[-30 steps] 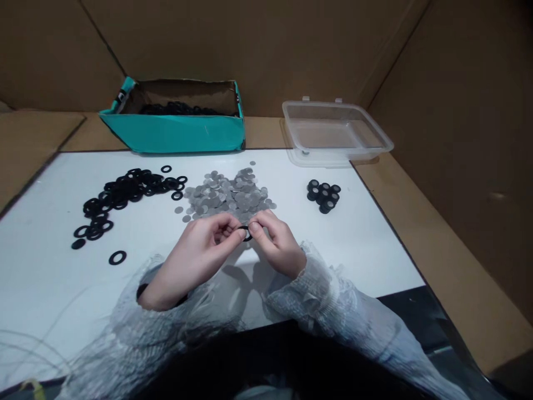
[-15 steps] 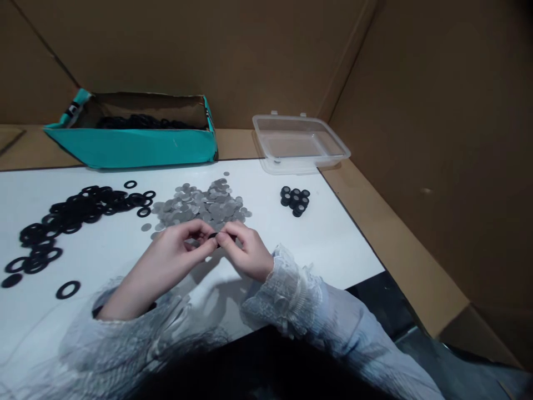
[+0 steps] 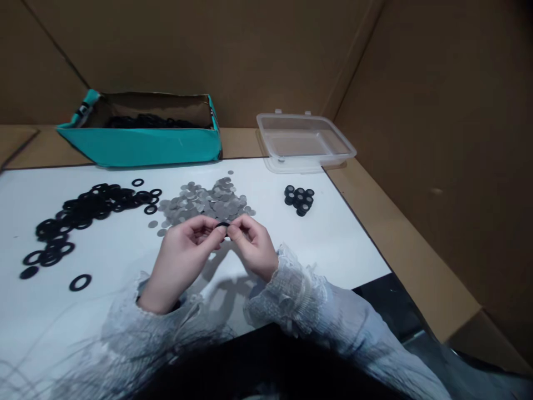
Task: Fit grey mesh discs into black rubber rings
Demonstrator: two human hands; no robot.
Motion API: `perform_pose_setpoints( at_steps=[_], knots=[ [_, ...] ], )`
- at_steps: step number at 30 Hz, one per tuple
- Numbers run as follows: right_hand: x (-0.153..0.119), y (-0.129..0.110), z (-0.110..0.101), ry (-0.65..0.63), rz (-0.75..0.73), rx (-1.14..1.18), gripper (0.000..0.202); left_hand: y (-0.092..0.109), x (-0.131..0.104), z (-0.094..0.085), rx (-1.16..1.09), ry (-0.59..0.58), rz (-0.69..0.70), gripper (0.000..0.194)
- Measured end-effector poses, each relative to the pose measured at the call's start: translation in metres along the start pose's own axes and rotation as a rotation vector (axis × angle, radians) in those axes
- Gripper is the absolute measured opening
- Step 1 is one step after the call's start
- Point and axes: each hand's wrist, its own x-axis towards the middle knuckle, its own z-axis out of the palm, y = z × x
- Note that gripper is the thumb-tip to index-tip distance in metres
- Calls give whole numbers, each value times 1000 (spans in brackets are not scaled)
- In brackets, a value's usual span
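My left hand and my right hand meet above the white tabletop, both pinching one black ring between thumbs and fingers. Fingers cover much of the ring, so I cannot tell whether a disc sits in it. Just beyond my fingertips spreads a heap of thin grey discs. To the left lies a pile of black rings, with a single ring lying apart nearer my left sleeve. A cluster of black rings with grey centres stands to the right.
At the back left, a turquoise box holds more black rings. A clear plastic container stands at the back right, partly over the table edge. Cardboard walls enclose the back and right sides.
The view has shifted slightly, moving the tabletop items a little to the right in the picture. My left wrist has turned more upright, and both hands still hold the ring.
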Motion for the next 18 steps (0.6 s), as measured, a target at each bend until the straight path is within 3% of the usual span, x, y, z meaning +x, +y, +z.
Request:
perform_pose_setpoints(
  at_steps=[5, 9, 18],
  knots=[
    [-4, -1, 0, -6, 48, 67, 14, 2, -1, 2, -55, -12, -31, 26],
    [-6, -5, -3, -4, 10, -23, 9, 5, 0, -3, -62, -85, -42, 29],
    [-10, -13, -1, 35, -72, -197, 8, 5, -3, 2, 29, -68, 23, 25]
  ],
)
